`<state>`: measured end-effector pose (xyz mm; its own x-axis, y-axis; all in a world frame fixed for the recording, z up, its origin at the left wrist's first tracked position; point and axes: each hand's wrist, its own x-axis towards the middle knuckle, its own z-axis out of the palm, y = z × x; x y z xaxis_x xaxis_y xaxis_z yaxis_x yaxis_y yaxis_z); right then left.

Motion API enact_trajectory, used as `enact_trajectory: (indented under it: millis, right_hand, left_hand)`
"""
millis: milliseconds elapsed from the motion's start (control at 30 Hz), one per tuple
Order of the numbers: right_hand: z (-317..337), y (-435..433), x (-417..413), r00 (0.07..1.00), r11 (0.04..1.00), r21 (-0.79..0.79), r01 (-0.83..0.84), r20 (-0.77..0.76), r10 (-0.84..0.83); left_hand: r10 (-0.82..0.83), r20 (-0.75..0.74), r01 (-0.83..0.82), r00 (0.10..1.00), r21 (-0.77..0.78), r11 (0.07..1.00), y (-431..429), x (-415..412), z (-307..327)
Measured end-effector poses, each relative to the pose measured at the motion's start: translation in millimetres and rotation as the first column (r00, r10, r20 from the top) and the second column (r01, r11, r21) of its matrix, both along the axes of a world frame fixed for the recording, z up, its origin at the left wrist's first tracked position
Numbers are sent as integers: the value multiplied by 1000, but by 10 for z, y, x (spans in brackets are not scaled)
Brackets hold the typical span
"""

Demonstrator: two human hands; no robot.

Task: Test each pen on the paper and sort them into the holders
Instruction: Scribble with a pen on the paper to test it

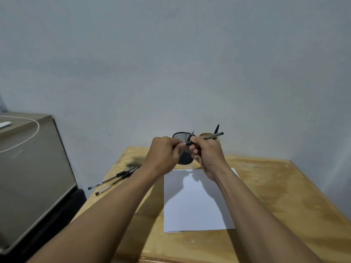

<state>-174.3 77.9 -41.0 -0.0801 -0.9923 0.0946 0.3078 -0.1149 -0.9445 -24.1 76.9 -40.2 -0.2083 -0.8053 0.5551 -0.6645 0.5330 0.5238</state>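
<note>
Both hands are raised above the far end of a white sheet of paper (195, 204). My right hand (206, 152) grips a slim pen (210, 137) whose far end points up and right. My left hand (164, 150) pinches the pen's near end, where its cap would be; the fingers hide that part. Behind the hands stands a black mesh holder (183, 149) with one pen tip sticking out. A tan holder (207, 135) beside it on the right has a dark pen in it. Two more pens (114, 178) lie at the table's left edge.
The wooden table (275, 186) meets a grey wall at the back and right. A grey cabinet (32, 177) with a white cable on top stands close on the left. A dark stain marks the wood near the loose pens.
</note>
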Motion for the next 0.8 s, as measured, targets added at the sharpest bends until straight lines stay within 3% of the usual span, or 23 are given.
enact_trajectory:
  millis: [133,300,467,567,633,700,767,800]
  right_hand:
    - [-39,-10,-85,999,999,-9,-43,-9,43]
    - [2,-24,-80,999,999,-24,-43,12,43]
    - [30,-36,-118,998,997,-47,-58,-17,57]
    - [29,-52,-48,1000,1000,-18,19,13,-19]
    - [48,-39,-39,999,1000,-6,28,47,-27]
    - [30,-27,-92,996,999,-17,-31,79,32]
    - [-4,-5,-118,994,996,-31,-85,61,86]
    - [-15,-5,-117,995,996,-32,-81,54,82]
  left_hand:
    - [-77,-252,163,965,341,926,-66,20,62]
    - [-40,-173,87,984,274,958,-43,-17,105]
    - [-91,-366,234,926,370,899,-53,-11,134]
    - [20,-117,-1,993,163,987,-35,-59,129]
    - [70,-79,-60,994,119,991,-16,-63,126]
    - [-30,-185,75,982,241,968,-33,-35,131]
    - [-113,-348,256,931,397,881,20,-5,165]
    - [-106,-343,249,933,407,879,31,13,170]
